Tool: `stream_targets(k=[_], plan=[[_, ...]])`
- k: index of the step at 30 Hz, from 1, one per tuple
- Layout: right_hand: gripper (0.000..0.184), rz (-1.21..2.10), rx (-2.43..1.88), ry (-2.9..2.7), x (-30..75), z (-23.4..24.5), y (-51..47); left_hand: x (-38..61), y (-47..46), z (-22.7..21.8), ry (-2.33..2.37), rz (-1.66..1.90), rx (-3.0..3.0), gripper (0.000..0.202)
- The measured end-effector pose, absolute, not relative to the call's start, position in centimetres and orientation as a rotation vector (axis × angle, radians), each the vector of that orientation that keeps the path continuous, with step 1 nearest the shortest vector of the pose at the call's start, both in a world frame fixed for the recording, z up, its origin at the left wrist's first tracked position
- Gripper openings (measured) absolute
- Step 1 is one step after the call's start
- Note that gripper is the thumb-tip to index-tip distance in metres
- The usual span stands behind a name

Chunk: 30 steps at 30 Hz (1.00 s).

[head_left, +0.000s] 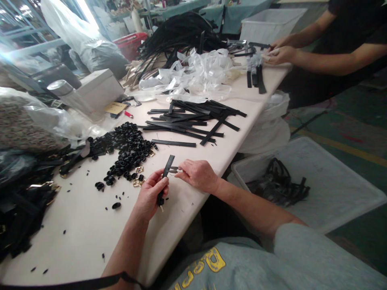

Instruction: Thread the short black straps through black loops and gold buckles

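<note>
My left hand (151,190) is closed around a short black strap (168,166), which sticks up past the thumb; its lower end shows a small light tip below the fingers. To its right, my right hand (198,175) grips small metal thread snips (173,169), whose blades point left at the strap's edge. Beyond my hands lies a loose pile of flat black straps (187,121). Left of that pile are many small black loops (127,149), with a few gold buckles (138,177) at their near edge. What my right palm covers is hidden.
A co-worker's hands (281,52) hold black strips at the table's far end. Crumpled clear plastic (196,74) lies mid-table. On the right, a white bin (338,181) contains black straps. Dark straps with gold hardware (27,201) heap at left, near a white box (96,90).
</note>
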State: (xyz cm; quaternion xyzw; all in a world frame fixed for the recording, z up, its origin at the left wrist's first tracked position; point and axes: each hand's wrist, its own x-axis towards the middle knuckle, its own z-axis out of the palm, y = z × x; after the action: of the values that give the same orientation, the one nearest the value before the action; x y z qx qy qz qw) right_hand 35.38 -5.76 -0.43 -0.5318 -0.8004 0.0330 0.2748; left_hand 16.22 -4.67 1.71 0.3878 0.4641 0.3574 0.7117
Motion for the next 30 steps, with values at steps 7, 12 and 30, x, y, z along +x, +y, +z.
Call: stream_targets(k=[7, 12, 30], plan=[[0.043, 0.184, -1.442, -2.111, 35.2, -0.3, -5.7, 16.0, -4.6, 1.6, 0.996, 0.782, 0.891, 0.040], [0.041, 0.220, -1.355, -2.080, 35.2, 0.0, -5.7, 16.0, -4.8, 1.4, 0.958, 0.810, 0.893, 0.042], [0.025, -0.044, -1.350, -2.064, 32.5, 6.7, 8.9, 15.5, -3.8, -0.9, 0.704, 0.755, 0.793, 0.047]])
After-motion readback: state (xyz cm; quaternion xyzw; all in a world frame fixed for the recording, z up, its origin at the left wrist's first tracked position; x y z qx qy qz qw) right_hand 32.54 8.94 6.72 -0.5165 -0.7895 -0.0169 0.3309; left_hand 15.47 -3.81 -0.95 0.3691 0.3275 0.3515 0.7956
